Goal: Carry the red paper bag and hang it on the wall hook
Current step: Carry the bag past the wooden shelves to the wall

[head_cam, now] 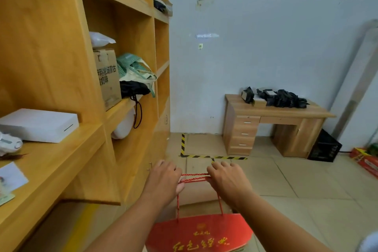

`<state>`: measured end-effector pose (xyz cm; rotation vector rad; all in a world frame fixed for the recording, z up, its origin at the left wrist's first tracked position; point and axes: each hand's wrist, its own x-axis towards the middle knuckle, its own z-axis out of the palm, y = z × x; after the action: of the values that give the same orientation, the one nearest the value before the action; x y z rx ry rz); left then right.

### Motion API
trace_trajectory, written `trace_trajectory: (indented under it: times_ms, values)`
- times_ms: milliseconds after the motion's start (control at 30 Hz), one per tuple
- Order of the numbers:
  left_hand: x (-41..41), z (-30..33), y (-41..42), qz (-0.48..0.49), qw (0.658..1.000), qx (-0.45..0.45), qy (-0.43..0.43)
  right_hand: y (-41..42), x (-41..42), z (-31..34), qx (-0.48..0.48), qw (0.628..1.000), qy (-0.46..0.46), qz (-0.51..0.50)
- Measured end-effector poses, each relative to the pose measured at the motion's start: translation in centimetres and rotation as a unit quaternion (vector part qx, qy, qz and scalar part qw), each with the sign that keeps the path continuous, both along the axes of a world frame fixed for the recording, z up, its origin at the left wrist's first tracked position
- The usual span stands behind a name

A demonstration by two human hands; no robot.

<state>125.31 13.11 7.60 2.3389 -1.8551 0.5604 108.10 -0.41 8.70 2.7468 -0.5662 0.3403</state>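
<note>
The red paper bag (201,233) with gold lettering hangs low in front of me, cut off by the bottom edge. Its red cord handles (195,177) stretch taut between my two hands. My left hand (163,180) grips the left end of the cords and my right hand (228,181) grips the right end, both with fingers curled over them. On the white wall ahead sits a small yellowish object (200,46) with a thin stem below a pale strip (207,36); I cannot tell whether it is the wall hook.
A tall wooden shelf unit (81,88) runs along the left, holding a cardboard box (108,77), cloth bags and a white box (38,125). A wooden desk (274,125) with black items stands against the far wall. Yellow-black floor tape (196,156) and a black crate (325,146) lie ahead.
</note>
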Motion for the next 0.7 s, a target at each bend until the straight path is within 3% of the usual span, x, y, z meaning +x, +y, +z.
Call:
trace_trajectory:
  times_ms: [700]
  values:
    - [25.6, -0.1, -29.7, -0.007, 1.000, -0.011, 0.003, -28.3, 24.6, 0.3, -0.035, 0.999, -0.012, -0.034]
